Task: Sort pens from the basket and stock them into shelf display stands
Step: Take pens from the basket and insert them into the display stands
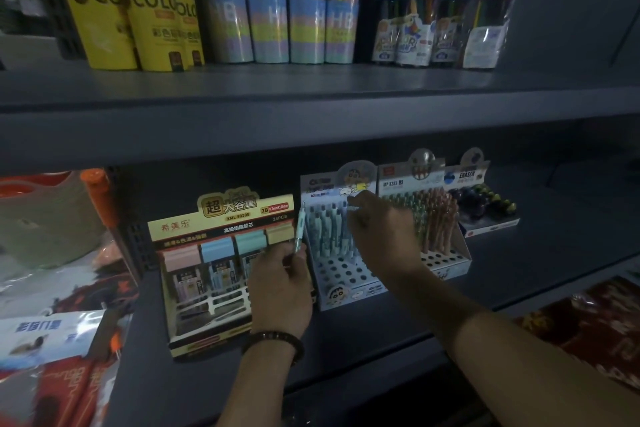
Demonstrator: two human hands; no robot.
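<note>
Dim grey shelving fills your view, two tiers deep. On the upper shelf (pixel 311 80) stand three yellow coloured-pencil tubes (pixel 145 7), four pastel HB pencil tubs (pixel 287 3) and four dome-capped clear cases (pixel 446 14), three blue and one pink.

On the lower shelf (pixel 381 329) four card display stands sit side by side. At the left is the lead-refill stand (pixel 207 274), then the white cartoon pen stand (pixel 343 253), then the stand of orange and green pencils (pixel 436 218), then the eraser box (pixel 485 204) at the far right. A green basket (pixel 45 218) with an orange handle sits at the far left, beyond a black mesh divider (pixel 138 243).

Your left hand (pixel 280 291) grips one pale teal pen (pixel 299 229), its long axis nearly upright, top end tilted slightly right, held between the refill stand and the pen stand. It crosses the pen stand's left edge. A dark bead bracelet (pixel 273 340) circles that wrist.

Your right hand (pixel 381 229) reaches over the pen stand's back rows, fingers curled at the tops of the upright pens (pixel 329 229) there; I cannot tell whether it pinches one. That hand hides part of the rows, so the pens cannot be counted. The front rows of holes show empty.
</note>
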